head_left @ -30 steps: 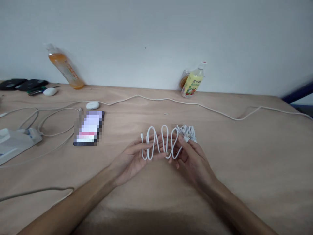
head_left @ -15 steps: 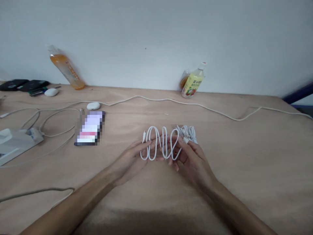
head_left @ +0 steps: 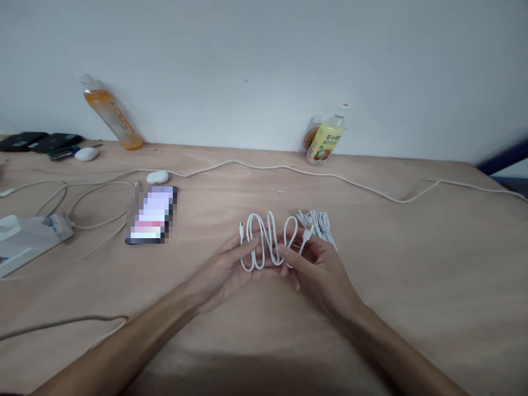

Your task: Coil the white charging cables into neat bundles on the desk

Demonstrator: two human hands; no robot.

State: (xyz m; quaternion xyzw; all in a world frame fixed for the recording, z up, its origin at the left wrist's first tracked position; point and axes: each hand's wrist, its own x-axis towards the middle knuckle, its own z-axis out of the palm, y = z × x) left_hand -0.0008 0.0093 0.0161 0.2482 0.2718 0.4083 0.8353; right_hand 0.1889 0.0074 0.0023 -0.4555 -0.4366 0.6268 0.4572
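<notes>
A white charging cable (head_left: 264,242) lies folded in several loops on the wooden table (head_left: 412,286), held between both hands. My left hand (head_left: 225,269) pinches the loops at their left side, thumb over them, near a small plug end. My right hand (head_left: 319,269) grips the right loops, fingers curled, with the other plug sticking up by the thumb. A second coiled white cable (head_left: 322,223) lies on the table just behind my right hand.
A phone (head_left: 152,214) lies to the left, with a white earbud case (head_left: 157,177) behind it. Long white cords (head_left: 330,176) cross the table. Two drink bottles (head_left: 111,113) (head_left: 325,137) lean against the wall. A white power adapter (head_left: 28,234) sits at far left.
The hands have come closer together, bunching the cable loops tighter. My right fingers curled further round the loops and the plug end now stands up beside the thumb.
</notes>
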